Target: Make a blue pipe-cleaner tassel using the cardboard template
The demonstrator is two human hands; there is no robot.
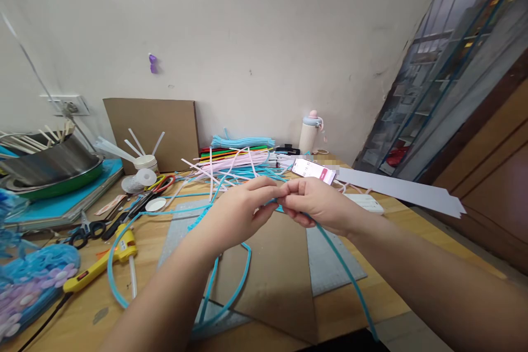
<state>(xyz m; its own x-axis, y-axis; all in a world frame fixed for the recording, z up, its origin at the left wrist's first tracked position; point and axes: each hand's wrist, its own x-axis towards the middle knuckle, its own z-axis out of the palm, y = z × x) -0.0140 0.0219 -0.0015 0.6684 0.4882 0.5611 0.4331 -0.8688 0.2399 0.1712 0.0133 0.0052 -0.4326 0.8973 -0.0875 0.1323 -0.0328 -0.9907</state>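
Note:
Above a brown cardboard sheet, my left hand and my right hand meet at their fingertips. Both pinch a blue fuzzy stem between thumb and fingers. One end of it hangs from under my right hand toward the table's front edge. Other blue stems loop out to the left around my left forearm, and one bent loop lies on the cardboard. The exact spot where the stems meet is hidden by my fingers.
Behind my hands lie pink stems, a blue bundle, a phone and a bottle. At left are a yellow glue gun, scissors, a metal bowl and blue-purple fuzzy flowers. White strips extend right.

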